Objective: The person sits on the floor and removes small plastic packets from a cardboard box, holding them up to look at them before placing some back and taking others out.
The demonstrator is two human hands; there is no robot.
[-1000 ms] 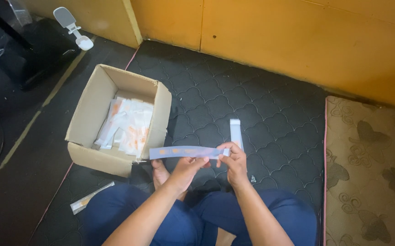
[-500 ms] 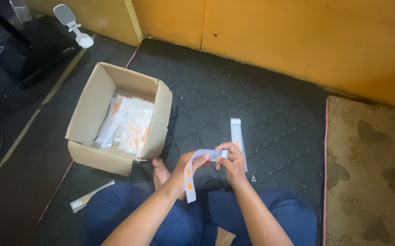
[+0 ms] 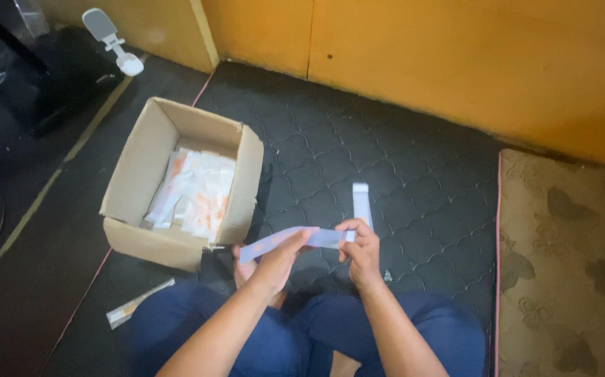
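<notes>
While the dark quilted mat (image 3: 414, 146) is bare from about 12 to 2 o'clock of the hands, the left side's tighter: an open cardboard box (image 3: 138, 202) sits at 10 o'clock, its near corner just beside the left hand (image 3: 274, 262). Both hands have a pinching grip on a long flat pale-blue packet (image 3: 285, 241) held level over the lap, left hand mid-strip, right hand (image 3: 362, 251) closed on the other end. Another white strip (image 3: 362, 202) lies on the mat at 12 o'clock, right behind the right hand. Box is stuffed with white-and-orange packets (image 3: 198, 192). One more clear packet (image 3: 138, 304) lies at 8 o'clock by the knee.
</notes>
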